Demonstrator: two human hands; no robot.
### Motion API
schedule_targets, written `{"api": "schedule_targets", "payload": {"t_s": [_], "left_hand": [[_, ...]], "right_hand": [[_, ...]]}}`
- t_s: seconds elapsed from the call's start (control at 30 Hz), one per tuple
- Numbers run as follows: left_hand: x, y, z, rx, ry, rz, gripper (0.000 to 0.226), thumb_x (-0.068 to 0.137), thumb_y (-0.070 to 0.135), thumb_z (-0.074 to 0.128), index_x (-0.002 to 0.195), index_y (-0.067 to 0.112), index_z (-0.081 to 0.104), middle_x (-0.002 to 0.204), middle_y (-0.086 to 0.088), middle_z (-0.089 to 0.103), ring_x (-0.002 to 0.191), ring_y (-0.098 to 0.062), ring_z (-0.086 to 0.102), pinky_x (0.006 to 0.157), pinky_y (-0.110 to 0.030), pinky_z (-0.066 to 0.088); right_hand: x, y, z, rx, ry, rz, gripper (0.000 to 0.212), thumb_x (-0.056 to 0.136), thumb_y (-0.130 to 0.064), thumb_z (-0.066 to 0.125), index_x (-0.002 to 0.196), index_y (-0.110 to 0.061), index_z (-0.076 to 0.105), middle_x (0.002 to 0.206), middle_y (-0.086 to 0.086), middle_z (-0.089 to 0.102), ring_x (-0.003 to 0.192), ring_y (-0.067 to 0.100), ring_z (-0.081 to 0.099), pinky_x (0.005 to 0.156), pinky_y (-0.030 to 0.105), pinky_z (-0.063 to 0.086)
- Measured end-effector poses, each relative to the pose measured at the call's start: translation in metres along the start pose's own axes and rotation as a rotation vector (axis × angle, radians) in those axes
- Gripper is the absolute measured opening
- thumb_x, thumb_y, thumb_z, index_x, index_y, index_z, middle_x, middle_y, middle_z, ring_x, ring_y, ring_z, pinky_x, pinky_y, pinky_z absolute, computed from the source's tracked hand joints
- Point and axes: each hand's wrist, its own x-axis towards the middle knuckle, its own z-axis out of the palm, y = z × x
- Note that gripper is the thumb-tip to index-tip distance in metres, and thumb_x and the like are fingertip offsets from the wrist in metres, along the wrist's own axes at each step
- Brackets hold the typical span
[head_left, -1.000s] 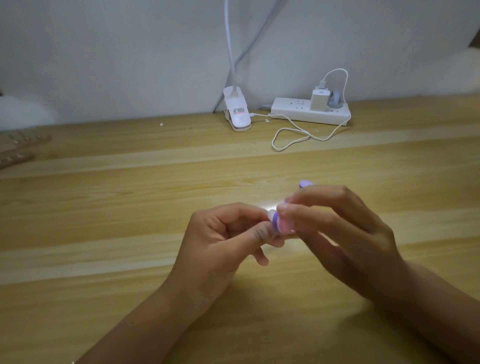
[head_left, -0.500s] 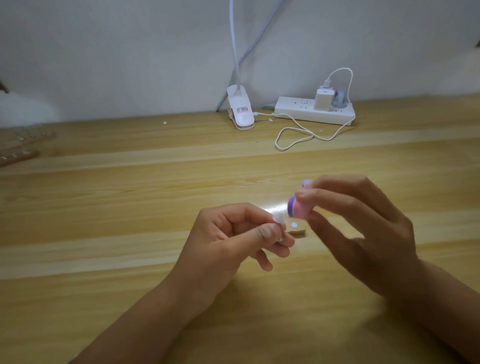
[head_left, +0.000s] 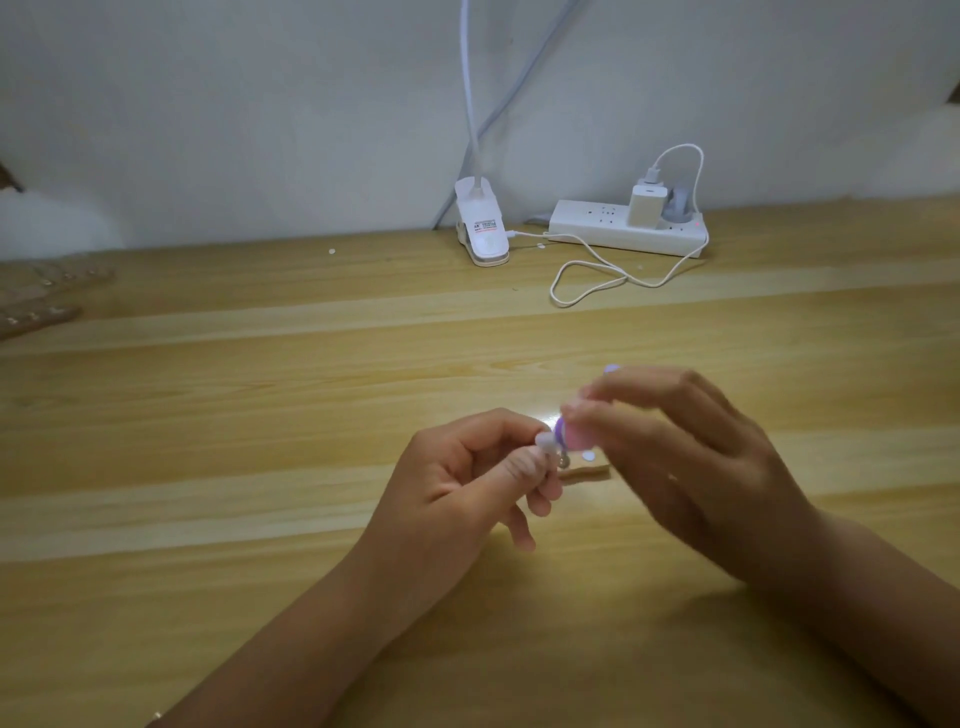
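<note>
**Head view.**
- Item: small pink-and-purple piece (head_left: 575, 436), held just above the table (head_left: 260, 415) and pinched in the curled fingertips of the right hand (head_left: 691, 467).
- Mating part: white cap (head_left: 544, 442), touching the piece at its 9 o'clock, gripped between thumb and forefinger of the left hand (head_left: 457, 483).
- Below, at 6 o'clock: white disc (head_left: 588, 456) and tan strip (head_left: 584, 473) on the table.
- Beyond: lamp clip (head_left: 480, 228) at 12 o'clock, power strip (head_left: 623, 228) at 1 o'clock.
- Handling: keep both parts in line, press straight along the 9-to-3 axis with light force, and stay low over the table.
- Change: half a second ago the parts stood apart; the right hand has since come down from 2 o'clock to close the gap.
</note>
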Motion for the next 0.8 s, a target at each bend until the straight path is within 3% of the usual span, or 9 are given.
{"api": "schedule_targets", "payload": {"t_s": [0.1,0.23,0.4,0.57,0.73,0.8], "left_hand": [[0.000,0.000,0.000,0.003,0.002,-0.008,0.016,0.091,0.008,0.054,0.088,0.005,0.069,0.070,-0.005,0.062,0.064,-0.016,0.059,0.048,-0.033,0.052],[-0.001,0.002,0.003,0.022,-0.055,-0.014,0.020,0.095,0.010,0.046,0.089,0.008,0.065,0.072,-0.009,0.056,0.063,-0.014,0.054,0.050,-0.031,0.050],[0.001,0.005,0.005,-0.059,-0.081,-0.123,0.025,0.095,0.019,0.043,0.080,0.024,0.062,0.069,0.006,0.047,0.064,-0.012,0.047,0.047,-0.029,0.045],[0.000,0.005,0.006,-0.121,-0.130,-0.172,0.026,0.096,0.020,0.042,0.079,0.014,0.060,0.065,0.003,0.039,0.059,-0.012,0.043,0.046,-0.026,0.044],[0.002,0.008,0.001,-0.191,-0.154,-0.231,0.024,0.095,0.022,0.043,0.076,0.020,0.058,0.065,0.005,0.035,0.058,-0.012,0.039,0.045,-0.024,0.042],[0.002,0.008,0.002,-0.197,-0.164,-0.230,0.024,0.095,0.022,0.043,0.077,0.019,0.059,0.065,0.003,0.036,0.057,-0.012,0.039,0.045,-0.024,0.042]], "right_hand": [[0.001,-0.001,-0.004,0.038,0.094,0.066,0.027,0.095,0.005,0.062,0.119,-0.006,0.067,0.111,0.011,0.064,0.104,0.024,0.065,0.094,0.034,0.051],[-0.004,-0.014,0.005,0.072,0.036,-0.075,0.032,0.096,0.004,0.063,0.125,-0.009,0.064,0.111,0.012,0.067,0.107,0.019,0.063,0.104,0.041,0.049],[-0.001,0.004,-0.003,0.056,0.102,0.086,0.030,0.094,0.003,0.063,0.120,-0.012,0.064,0.110,0.012,0.064,0.101,0.025,0.065,0.090,0.040,0.053],[-0.005,-0.012,0.007,0.077,0.030,-0.084,0.034,0.093,0.007,0.064,0.123,-0.009,0.063,0.110,0.011,0.067,0.106,0.019,0.063,0.101,0.043,0.051],[-0.001,0.003,-0.001,0.063,0.089,0.074,0.031,0.094,0.000,0.062,0.121,-0.015,0.064,0.111,0.008,0.063,0.104,0.024,0.062,0.093,0.039,0.051],[-0.001,-0.007,0.004,0.092,0.102,0.031,0.032,0.094,-0.001,0.062,0.124,-0.013,0.061,0.117,0.004,0.061,0.108,0.020,0.061,0.096,0.042,0.051]]}}
